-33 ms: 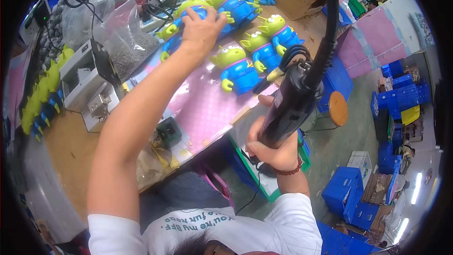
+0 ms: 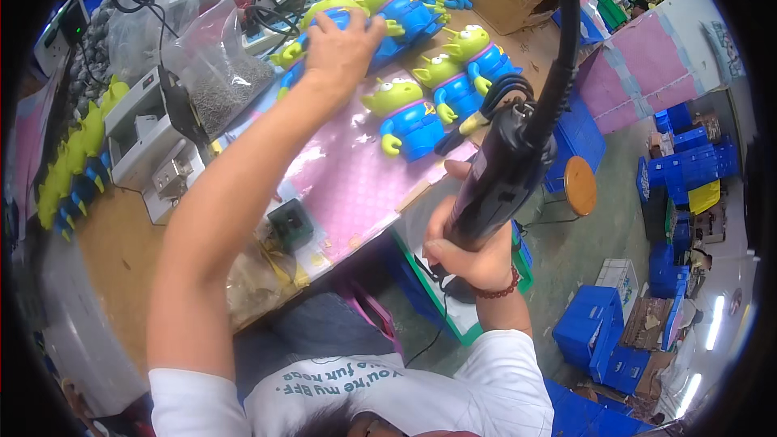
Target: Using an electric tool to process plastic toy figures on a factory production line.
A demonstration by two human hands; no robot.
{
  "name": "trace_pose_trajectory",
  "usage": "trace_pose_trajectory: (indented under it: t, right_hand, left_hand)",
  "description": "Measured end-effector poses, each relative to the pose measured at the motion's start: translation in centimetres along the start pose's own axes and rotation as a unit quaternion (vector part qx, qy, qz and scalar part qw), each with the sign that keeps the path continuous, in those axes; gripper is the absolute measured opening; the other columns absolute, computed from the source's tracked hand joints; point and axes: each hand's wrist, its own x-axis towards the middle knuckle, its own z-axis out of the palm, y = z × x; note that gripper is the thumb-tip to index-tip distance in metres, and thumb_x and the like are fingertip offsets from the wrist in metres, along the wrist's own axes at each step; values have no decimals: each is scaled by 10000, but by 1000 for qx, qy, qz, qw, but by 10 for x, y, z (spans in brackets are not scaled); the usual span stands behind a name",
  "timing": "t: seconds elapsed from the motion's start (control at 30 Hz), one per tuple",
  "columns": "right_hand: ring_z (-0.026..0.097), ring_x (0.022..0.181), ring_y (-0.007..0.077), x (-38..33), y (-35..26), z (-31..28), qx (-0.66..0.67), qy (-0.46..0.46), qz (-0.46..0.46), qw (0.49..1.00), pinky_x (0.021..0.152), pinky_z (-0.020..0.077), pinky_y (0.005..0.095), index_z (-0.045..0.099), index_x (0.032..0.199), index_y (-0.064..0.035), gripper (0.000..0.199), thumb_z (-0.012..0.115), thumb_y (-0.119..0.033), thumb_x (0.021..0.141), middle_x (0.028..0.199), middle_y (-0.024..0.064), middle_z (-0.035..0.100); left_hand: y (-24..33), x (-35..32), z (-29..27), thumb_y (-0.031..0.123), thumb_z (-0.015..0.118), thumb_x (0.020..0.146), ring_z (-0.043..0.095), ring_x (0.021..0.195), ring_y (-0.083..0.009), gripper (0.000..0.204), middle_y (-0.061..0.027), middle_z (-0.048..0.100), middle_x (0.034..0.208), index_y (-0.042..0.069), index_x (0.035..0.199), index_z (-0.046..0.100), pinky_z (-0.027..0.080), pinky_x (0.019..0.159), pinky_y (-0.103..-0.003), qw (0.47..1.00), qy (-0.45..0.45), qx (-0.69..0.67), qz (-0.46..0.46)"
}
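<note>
Toward the back of the pink-covered table (image 2: 348,186), my left hand (image 2: 341,53) reaches over a green and blue alien toy figure (image 2: 330,6). Its fingers curl around the toy's body, though the palm hides most of the grip. Another alien toy (image 2: 401,8) stands beside it, and one more is partly hidden behind my wrist. Several others, including a nearer toy (image 2: 409,120), stand to the right. My right hand (image 2: 473,251) is wrapped around a black electric screwdriver (image 2: 502,174), held at the table's right edge. A thick black cable rises from its top.
A clear bag of small metal parts (image 2: 218,85) and a white boxy device (image 2: 154,142) sit left of my arm. A row of alien toys (image 2: 77,158) lines the far left. At right are a round stool (image 2: 580,186) and blue crates (image 2: 587,324).
My left hand has shifted slightly down and left over the alien toy, and its forearm has swung a little left. My right hand and the screwdriver have barely moved.
</note>
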Motion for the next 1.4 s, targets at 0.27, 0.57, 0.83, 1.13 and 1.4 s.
trace_pose_trajectory:
  t: [0.27, 0.57, 0.83, 1.13, 1.4]
  right_hand:
    - [578, 601, 136, 12, 7, 25, -32, 10, -67, 997, 530, 471, 263, 448, 1217, 28, 526, 635, 136, 738, 734, 72, 579]
    - [548, 578, 173, 103, 34, 161, 117, -213, -228, 943, 572, 502, 325, 65, 1495, -96, 893, 611, 60, 806, 736, 77, 532]
    - [550, 595, 203, 168, 65, 276, 22, -237, -236, 942, 633, 511, 384, 292, 1343, -46, 634, 584, 46, 787, 735, 116, 550]
    - [611, 549, 146, 205, 107, 309, 0, -247, -153, 957, 542, 492, 263, 510, 982, -9, 269, 662, 24, 762, 680, 61, 628]
    - [590, 565, 149, 143, 64, 281, -7, -245, -87, 965, 546, 487, 279, 511, 1094, 65, 338, 608, 19, 773, 700, 74, 607]
  left_hand:
    - [-101, -182, -139, 179, 734, 784, 587, 1081, -260, 715, -156, 521, 1207, 42, 1345, 313, 499, 918, -384, 592, -21, -738, -323]
    - [-59, -393, -154, 277, 702, 835, 486, 1242, -247, 764, -89, 458, 1371, 96, 1448, 283, 408, 1040, -451, 240, 146, -818, -502]
    - [-33, -417, -167, 150, 562, 958, 408, 1312, -251, 479, -62, 416, 1384, 131, 1373, 322, 321, 1103, -446, 120, 76, -799, -584]
    - [-64, -443, -199, 165, 567, 952, 545, 1190, -296, 424, -169, 548, 1250, 45, 1334, 426, 432, 1018, -404, 78, -176, -850, -490]
    - [-75, -391, -156, 248, 743, 700, 433, 1194, -510, 492, -208, 393, 1407, 278, 1173, 614, 401, 911, -615, 968, 35, -196, -153]
